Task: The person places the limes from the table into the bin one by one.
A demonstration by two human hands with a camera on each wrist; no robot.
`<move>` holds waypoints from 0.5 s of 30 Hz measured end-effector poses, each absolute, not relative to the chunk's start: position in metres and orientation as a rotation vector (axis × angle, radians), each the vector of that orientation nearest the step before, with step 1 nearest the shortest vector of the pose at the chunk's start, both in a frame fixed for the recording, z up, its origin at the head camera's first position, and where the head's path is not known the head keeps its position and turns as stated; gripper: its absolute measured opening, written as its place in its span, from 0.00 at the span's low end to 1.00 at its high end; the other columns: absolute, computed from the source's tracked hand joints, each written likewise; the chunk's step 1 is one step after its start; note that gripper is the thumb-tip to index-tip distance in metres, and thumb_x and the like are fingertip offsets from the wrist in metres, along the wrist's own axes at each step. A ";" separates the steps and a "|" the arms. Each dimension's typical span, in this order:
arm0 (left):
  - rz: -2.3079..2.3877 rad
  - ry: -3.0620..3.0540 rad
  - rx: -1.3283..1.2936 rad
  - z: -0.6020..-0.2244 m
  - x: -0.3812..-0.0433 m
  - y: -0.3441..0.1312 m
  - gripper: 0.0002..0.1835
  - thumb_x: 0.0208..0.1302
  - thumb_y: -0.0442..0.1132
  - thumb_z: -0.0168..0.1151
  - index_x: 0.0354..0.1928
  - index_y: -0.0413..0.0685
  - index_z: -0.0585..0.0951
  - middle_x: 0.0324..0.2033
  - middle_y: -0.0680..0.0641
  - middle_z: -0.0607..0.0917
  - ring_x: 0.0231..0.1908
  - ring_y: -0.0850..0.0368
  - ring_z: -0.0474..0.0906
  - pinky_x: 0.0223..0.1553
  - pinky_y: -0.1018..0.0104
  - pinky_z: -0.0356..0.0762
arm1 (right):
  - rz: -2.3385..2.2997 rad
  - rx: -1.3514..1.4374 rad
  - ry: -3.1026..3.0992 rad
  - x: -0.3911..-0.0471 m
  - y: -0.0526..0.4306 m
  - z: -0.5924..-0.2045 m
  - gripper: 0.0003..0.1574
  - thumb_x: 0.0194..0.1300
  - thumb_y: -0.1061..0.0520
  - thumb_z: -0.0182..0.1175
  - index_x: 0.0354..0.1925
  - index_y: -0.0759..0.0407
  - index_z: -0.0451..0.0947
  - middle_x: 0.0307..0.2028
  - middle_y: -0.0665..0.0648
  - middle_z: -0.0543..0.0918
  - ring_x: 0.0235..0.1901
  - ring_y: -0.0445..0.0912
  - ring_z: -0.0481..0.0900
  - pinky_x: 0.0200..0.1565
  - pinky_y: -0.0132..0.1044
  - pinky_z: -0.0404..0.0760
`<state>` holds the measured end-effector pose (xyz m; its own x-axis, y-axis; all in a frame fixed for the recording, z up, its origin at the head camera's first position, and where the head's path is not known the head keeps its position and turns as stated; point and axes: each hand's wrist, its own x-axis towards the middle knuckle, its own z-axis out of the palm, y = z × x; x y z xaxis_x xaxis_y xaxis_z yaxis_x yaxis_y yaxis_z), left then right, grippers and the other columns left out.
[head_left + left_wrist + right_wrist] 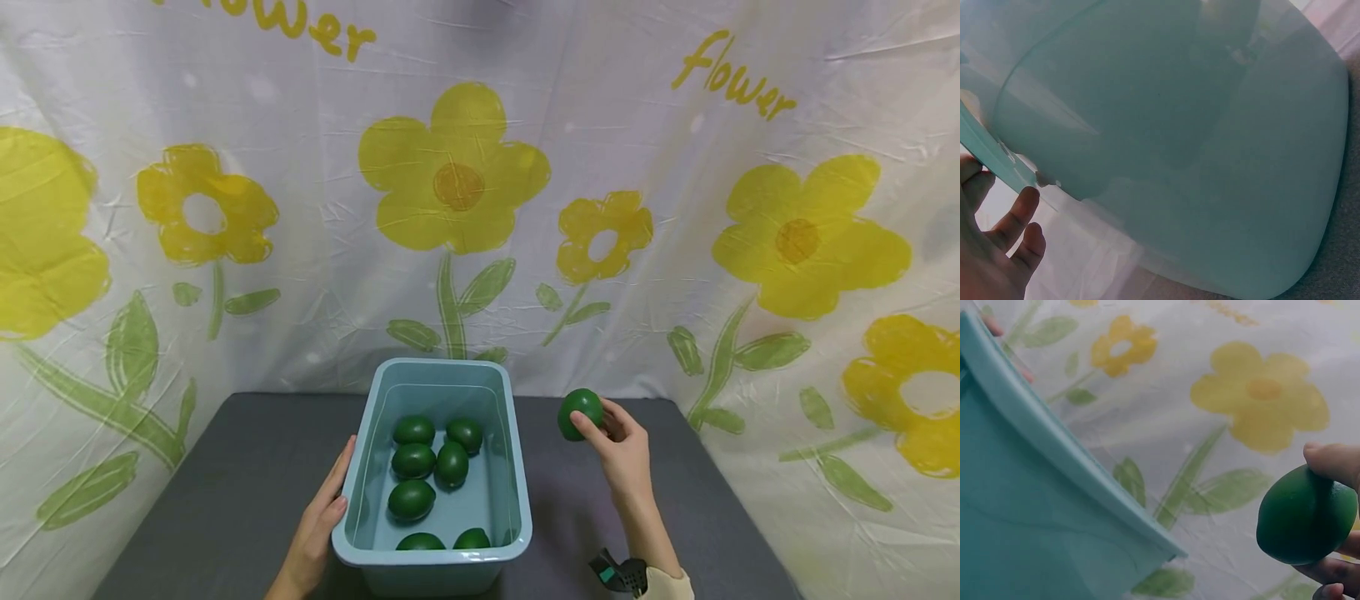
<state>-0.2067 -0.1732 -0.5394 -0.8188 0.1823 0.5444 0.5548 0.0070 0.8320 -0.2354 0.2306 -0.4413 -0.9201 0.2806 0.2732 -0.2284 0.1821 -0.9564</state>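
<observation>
My right hand (626,446) holds a green lime (580,414) between thumb and fingers, raised to the right of a light blue plastic bin (521,500). Close up in the right wrist view, the smooth dark green lime (1304,515) has the thumb on top and fingers beneath. My left hand (318,521) rests along the outside of the bin's left side, fingers mostly extended. From the left wrist, its fingertips are right at the bin's rim (1004,159). Inside the bin lie several more limes (412,461), mostly toward its left side; the near rim partly hides two.
The bin stands on a grey tabletop (277,450). A white curtain (322,275) printed with yellow flowers hangs behind the table and down both sides. A dark band with a small device (622,573) sits on my right wrist.
</observation>
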 end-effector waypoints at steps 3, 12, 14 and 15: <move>-1.892 -2.003 -0.767 -0.540 -0.207 -0.173 0.34 0.79 0.28 0.33 0.85 0.42 0.52 0.84 0.58 0.54 0.80 0.73 0.50 0.69 0.83 0.52 | 1.794 -0.015 -2.058 -0.239 0.224 -0.438 0.28 0.68 0.59 0.74 0.63 0.63 0.82 0.46 0.45 0.91 0.42 0.39 0.87 0.47 0.31 0.82; -1.888 -1.988 -0.785 -0.541 -0.208 -0.173 0.34 0.78 0.28 0.33 0.85 0.41 0.52 0.84 0.56 0.54 0.80 0.72 0.49 0.69 0.82 0.52 | 1.815 0.018 -2.052 -0.249 0.206 -0.427 0.27 0.67 0.59 0.74 0.63 0.62 0.83 0.44 0.45 0.91 0.42 0.40 0.87 0.48 0.32 0.82; -1.889 -1.986 -0.789 -0.541 -0.208 -0.173 0.34 0.78 0.28 0.33 0.85 0.41 0.52 0.84 0.56 0.54 0.80 0.72 0.49 0.69 0.82 0.51 | 1.819 0.028 -2.059 -0.252 0.201 -0.425 0.26 0.67 0.59 0.74 0.62 0.62 0.84 0.43 0.46 0.91 0.41 0.40 0.87 0.47 0.33 0.82; -1.890 -1.986 -0.789 -0.541 -0.208 -0.173 0.34 0.78 0.28 0.33 0.85 0.41 0.52 0.84 0.57 0.54 0.80 0.72 0.49 0.69 0.82 0.51 | 1.817 0.038 -2.064 -0.254 0.199 -0.424 0.26 0.67 0.59 0.74 0.62 0.61 0.84 0.43 0.48 0.92 0.41 0.40 0.87 0.47 0.33 0.82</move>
<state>-0.2077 -0.1735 -0.5412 -0.8087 0.1888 0.5571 0.5658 -0.0094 0.8245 -0.2538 0.1988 -0.4243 -0.9239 0.2326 0.3040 -0.2721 0.1595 -0.9490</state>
